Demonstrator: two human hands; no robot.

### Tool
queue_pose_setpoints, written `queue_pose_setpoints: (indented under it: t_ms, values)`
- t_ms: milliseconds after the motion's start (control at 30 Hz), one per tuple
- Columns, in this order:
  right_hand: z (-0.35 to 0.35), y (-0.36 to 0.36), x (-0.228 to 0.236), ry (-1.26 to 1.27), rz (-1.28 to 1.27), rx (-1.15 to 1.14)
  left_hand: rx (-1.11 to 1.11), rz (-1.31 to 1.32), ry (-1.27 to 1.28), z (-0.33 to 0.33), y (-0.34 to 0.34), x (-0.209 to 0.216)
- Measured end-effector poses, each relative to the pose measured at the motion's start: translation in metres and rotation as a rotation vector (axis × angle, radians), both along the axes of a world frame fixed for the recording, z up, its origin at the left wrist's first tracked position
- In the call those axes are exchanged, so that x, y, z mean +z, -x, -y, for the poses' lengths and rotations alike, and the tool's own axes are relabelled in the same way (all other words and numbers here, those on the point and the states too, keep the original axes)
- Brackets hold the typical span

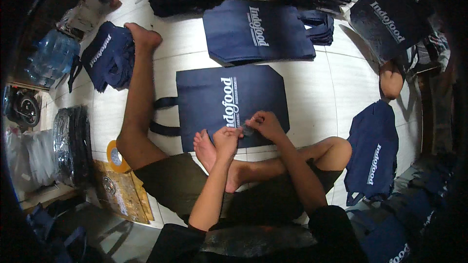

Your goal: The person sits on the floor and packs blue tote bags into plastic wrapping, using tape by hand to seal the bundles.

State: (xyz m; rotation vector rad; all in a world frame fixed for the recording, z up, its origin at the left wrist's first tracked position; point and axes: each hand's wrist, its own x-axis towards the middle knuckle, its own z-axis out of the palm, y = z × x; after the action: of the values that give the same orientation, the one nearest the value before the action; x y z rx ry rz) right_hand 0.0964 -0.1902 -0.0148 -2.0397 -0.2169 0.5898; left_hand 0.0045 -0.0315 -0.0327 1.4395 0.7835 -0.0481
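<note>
Just above my crossed foot, a small piece of clear, crumpled-looking plastic (247, 129) is held between my two hands; its exact kind cannot be made out. My left hand (227, 139) pinches its left side with closed fingers. On the other side, my right hand (265, 124) grips it between thumb and fingers. Beneath them a flat navy tote bag (263, 92) with white lettering lies on the floor, its two handles pointing left. My hands cover part of its lower edge and print.
Beyond the bag lies a stack of navy tote bags (224, 24). More folded bags rest at left (109, 56) and right (374, 151). A tape roll (117, 159) sits by my left knee, near brown cardboard (122, 195). Another person's bare limb (391, 80) shows at right.
</note>
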Motion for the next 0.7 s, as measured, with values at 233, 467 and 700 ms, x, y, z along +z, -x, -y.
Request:
queue_pose_setpoints:
  t_ms: [233,467,700]
  values:
    - [0.001,0.016,-0.023,0.169,0.294,0.02,-0.171,-0.238,-0.504,0.016,-0.011,0.027]
    - [-0.003,0.023,-0.027,0.164,0.441,0.025,-0.143,-0.188,-0.456,0.015,-0.003,0.007]
    - [-0.001,0.008,-0.011,0.033,0.13,-0.006,-0.04,-0.066,-0.256,0.012,0.006,0.007]
